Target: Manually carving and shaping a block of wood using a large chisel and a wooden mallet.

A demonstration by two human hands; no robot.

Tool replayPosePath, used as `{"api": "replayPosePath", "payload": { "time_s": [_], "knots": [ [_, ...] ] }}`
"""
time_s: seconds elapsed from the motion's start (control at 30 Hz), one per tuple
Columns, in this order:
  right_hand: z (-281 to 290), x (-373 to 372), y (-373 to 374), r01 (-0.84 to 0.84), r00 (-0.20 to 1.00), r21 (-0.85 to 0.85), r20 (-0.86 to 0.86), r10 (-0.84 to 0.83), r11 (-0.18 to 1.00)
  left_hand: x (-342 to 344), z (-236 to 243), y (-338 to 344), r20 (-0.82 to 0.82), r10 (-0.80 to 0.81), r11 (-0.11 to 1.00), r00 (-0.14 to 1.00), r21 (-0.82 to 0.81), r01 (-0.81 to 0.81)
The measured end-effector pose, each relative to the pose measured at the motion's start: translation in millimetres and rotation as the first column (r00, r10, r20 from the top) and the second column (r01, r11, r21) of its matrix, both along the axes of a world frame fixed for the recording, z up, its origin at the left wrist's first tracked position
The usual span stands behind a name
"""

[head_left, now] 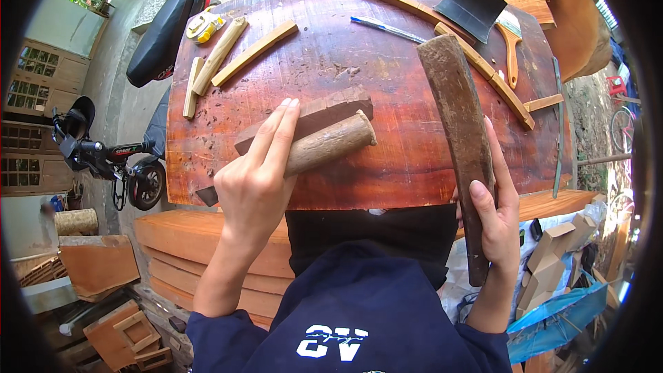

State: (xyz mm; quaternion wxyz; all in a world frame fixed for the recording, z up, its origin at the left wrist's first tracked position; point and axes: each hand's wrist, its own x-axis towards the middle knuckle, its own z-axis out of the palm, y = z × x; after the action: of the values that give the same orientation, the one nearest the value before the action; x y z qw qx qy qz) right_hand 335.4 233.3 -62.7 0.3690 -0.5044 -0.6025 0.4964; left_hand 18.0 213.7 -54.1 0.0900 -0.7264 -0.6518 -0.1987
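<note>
My left hand (254, 169) is closed around a chisel with a round wooden handle (331, 141). The handle's worn, flared end points right, and a dark flat tip (206, 196) shows below the hand. Two of my left fingers stretch over a dark brown wooden block (314, 119) lying just beyond the handle on the table. A long, dark wooden bar (454, 107) stands raised in my right hand (496, 217), thumb on its near face and fingers along its right edge. The bar leans slightly left at its top. Its lower end hangs past the table's near edge.
On the reddish wooden table (387, 173) lie a tape measure (205, 27), a round stick (219, 56), wood strips (254, 54), a pen (387, 28), a black curved sheet (472, 5) and a paintbrush (511, 52). Thick planks (186, 235) are stacked at the near left; a motorbike (114, 148) stands left.
</note>
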Motion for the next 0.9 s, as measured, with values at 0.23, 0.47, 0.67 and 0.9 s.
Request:
{"api": "replayPosePath", "payload": {
  "time_s": [0.23, 0.47, 0.67, 0.9],
  "knots": [
    [0.8, -3.5, 0.1, 0.109, 0.946, -0.239, -0.273, -0.174, 0.965, 1.4, -5.6, -20.0, 0.052, -0.128, 0.992, 0.99, 0.019, 0.128],
    [1.3, 5.0, 3.6, 0.025, 0.965, -0.274, -0.244, -0.094, 0.961, -1.2, 1.7, -18.7, 0.239, -0.18, 0.983, 0.954, 0.072, 0.167],
    [-0.2, 3.7, 2.6, 0.037, 0.958, -0.271, -0.264, -0.112, 0.962, 1.6, 18.0, -4.7, 0.905, -0.304, 0.941, 0.296, 0.335, -0.056],
    [-0.3, 0.7, 2.3, 0.048, 0.959, -0.215, -0.263, -0.106, 0.975, 31.0, 45.0, 18.5, 0.775, -0.573, 0.785, -0.267, 0.613, 0.095]
  ]
}}
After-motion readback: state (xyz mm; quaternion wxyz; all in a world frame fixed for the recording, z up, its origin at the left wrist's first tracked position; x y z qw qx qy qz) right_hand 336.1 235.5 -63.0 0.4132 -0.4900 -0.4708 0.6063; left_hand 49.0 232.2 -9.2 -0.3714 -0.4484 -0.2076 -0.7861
